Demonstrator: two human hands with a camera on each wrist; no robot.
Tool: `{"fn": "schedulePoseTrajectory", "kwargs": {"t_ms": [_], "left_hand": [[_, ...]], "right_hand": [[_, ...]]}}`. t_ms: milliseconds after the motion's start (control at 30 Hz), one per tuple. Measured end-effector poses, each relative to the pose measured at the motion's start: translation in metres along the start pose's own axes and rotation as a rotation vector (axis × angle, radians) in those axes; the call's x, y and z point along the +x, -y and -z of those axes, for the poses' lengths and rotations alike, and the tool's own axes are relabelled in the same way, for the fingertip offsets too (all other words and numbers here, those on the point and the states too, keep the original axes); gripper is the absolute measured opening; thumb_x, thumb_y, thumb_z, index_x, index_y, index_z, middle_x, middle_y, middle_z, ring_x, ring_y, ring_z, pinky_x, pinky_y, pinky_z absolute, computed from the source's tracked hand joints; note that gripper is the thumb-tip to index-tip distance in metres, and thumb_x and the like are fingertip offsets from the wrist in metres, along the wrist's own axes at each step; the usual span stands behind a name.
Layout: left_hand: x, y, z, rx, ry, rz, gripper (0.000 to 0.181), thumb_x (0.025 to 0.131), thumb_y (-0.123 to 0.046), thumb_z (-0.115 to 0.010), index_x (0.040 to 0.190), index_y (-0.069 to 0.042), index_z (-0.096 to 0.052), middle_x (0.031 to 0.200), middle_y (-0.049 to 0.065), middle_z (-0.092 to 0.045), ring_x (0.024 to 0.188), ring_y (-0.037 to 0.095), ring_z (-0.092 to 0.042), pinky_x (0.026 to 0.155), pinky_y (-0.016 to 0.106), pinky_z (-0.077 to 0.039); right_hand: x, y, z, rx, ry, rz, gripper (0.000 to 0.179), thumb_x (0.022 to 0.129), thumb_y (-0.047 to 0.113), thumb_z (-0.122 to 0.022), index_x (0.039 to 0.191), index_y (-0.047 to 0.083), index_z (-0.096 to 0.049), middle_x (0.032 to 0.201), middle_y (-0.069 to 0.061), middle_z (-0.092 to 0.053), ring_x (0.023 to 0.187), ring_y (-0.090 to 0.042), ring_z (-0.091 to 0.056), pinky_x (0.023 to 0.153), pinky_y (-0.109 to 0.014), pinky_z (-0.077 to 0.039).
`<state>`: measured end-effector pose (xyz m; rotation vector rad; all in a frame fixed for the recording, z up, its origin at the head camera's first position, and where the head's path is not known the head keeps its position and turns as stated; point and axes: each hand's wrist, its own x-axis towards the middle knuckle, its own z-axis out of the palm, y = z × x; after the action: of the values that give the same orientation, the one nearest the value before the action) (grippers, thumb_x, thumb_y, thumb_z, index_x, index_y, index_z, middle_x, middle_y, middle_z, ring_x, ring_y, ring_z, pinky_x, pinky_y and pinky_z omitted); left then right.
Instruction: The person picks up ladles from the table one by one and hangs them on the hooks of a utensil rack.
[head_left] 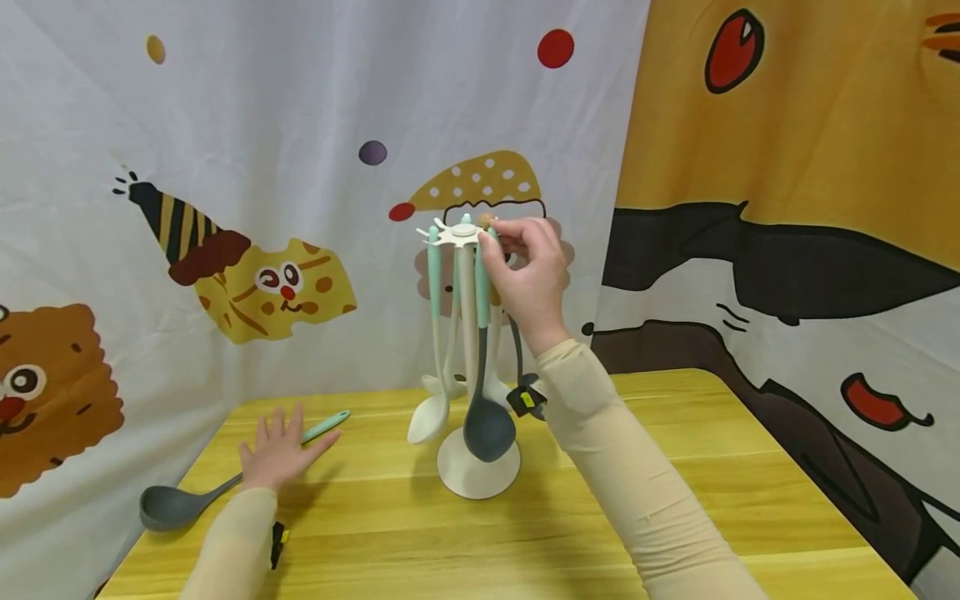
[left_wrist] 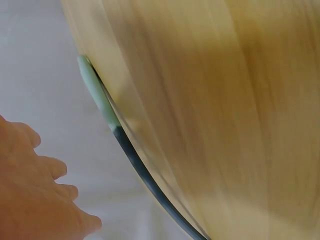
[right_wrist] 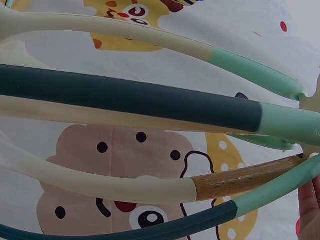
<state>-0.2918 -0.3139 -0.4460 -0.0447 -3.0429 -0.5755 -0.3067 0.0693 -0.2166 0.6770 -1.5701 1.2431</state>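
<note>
A cream utensil rack (head_left: 467,312) with a round base stands on the table, hung with several mint-handled kitchen utensils. My right hand (head_left: 531,271) is at its top, thumb and forefinger pinching the mint handle end of a dark grey utensil (right_wrist: 165,227); the wrist camera partly covers that utensil's head. Beside it hang a dark grey ladle (head_left: 490,429) in front and a white spoon (head_left: 430,418) to the left. My left hand (head_left: 277,454), fingers spread, is over another grey ladle (head_left: 171,508) lying on the table. In the left wrist view, the fingers are apart from its handle (left_wrist: 97,92).
The wood-grain table (head_left: 360,533) has its back edge against a cartoon-print curtain (head_left: 300,100). A utensil with a brown wooden handle section (right_wrist: 245,177) hangs among the others on the rack. The table's left edge runs close by the lying ladle.
</note>
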Motion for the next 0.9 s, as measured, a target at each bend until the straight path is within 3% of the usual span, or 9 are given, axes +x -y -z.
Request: {"fn": "schedulePoseTrajectory", "kwargs": {"t_ms": [133,433,900], "left_hand": [[-0.001,0.004,0.005,-0.01,0.029,0.033,0.11,0.088,-0.078,-0.042,0.156,0.002,-0.008,0.153,0.041,0.001,0.137,0.062,0.009,0.095,0.083,0.007],[0.003,0.013,0.007,-0.003,0.06,0.069,0.113,0.087,-0.08,-0.04,0.155,0.005,-0.009,0.152,0.042,0.0,0.136,0.063,0.009,0.094,0.083,0.007],[0.006,0.031,0.007,0.06,0.013,0.078,0.111,0.087,-0.079,-0.043,0.148,0.012,-0.026,0.148,0.041,-0.022,0.132,0.063,-0.018,0.095,0.081,-0.012]], "right_hand": [[0.0,-0.001,-0.001,0.003,0.001,0.013,0.018,0.091,0.012,-0.069,0.104,-0.002,-0.069,0.1,-0.015,-0.061,0.086,-0.023,-0.061,0.077,-0.032,-0.054],[0.001,-0.002,0.0,-0.004,0.005,0.032,0.019,0.091,0.01,-0.069,0.103,-0.004,-0.068,0.1,-0.015,-0.059,0.085,-0.023,-0.061,0.078,-0.025,-0.054],[0.001,-0.001,0.0,-0.004,0.01,0.025,0.019,0.091,0.01,-0.068,0.104,-0.005,-0.068,0.1,-0.015,-0.06,0.086,-0.023,-0.061,0.078,-0.026,-0.054]]}}
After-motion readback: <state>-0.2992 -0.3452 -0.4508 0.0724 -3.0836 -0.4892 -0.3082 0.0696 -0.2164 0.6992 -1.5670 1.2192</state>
